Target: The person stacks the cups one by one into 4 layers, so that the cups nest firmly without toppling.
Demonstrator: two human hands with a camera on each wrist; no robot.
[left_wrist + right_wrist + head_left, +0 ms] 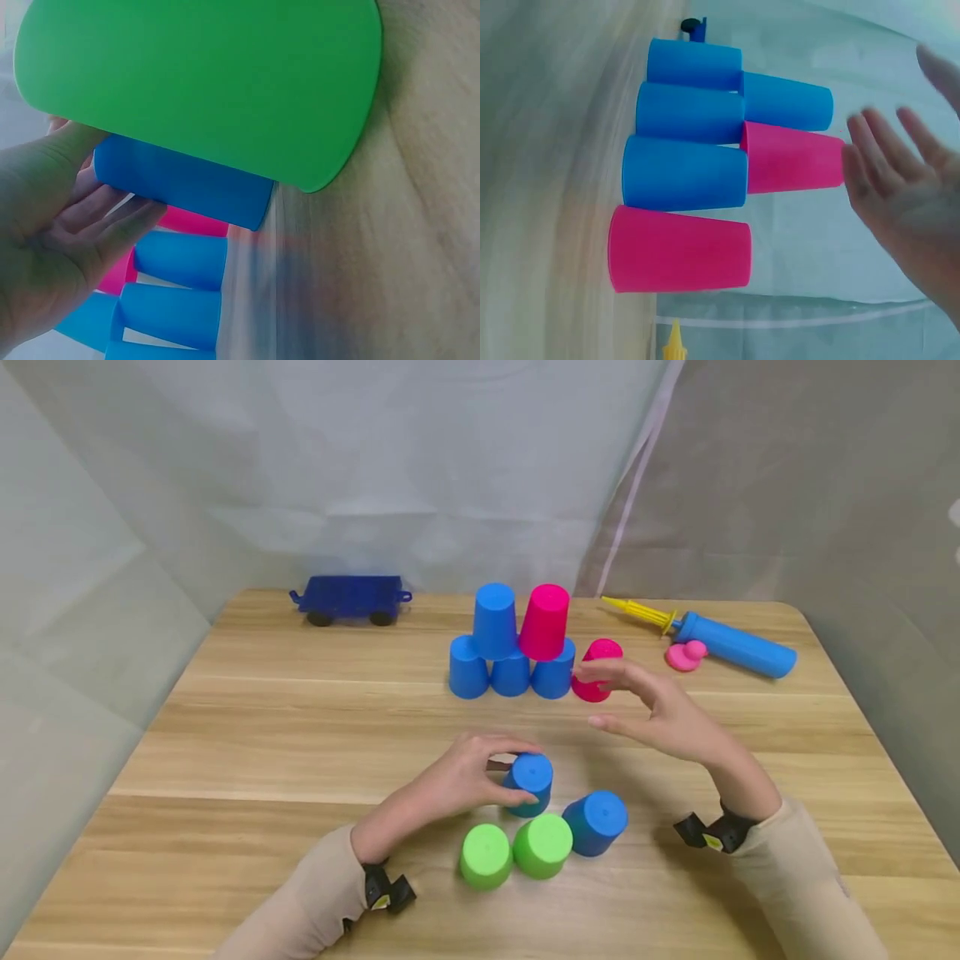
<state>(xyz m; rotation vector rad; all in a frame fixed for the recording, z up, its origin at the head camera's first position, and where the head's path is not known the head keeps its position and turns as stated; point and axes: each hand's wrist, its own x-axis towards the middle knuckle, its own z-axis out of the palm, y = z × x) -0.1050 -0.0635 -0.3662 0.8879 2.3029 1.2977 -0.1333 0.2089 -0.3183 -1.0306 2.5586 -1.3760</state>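
My left hand (pixel 467 772) curls its thumb and fingers round an upside-down blue cup (pixel 532 774), which is on the table or very near it. Close by stand two green cups (pixel 486 858) and another blue cup (pixel 596 823), all bottoms up. My right hand (pixel 663 714), fingers spread and holding nothing, hovers near the stacked cups. That stack's lower row has three blue cups (pixel 468 668) and a pink cup (pixel 604 650), partly behind the right hand in the head view. On top sit a blue cup (pixel 495 620) and a pink cup (pixel 546 620) side by side.
A dark blue toy wagon (pixel 354 597) stands at the back left of the wooden table (pixel 300 735). To the back right lie a blue pump (pixel 738 645) with a yellow nozzle and a small pink knobbed piece (pixel 685 655). Grey cloth (pixel 375 468) hangs behind the table.
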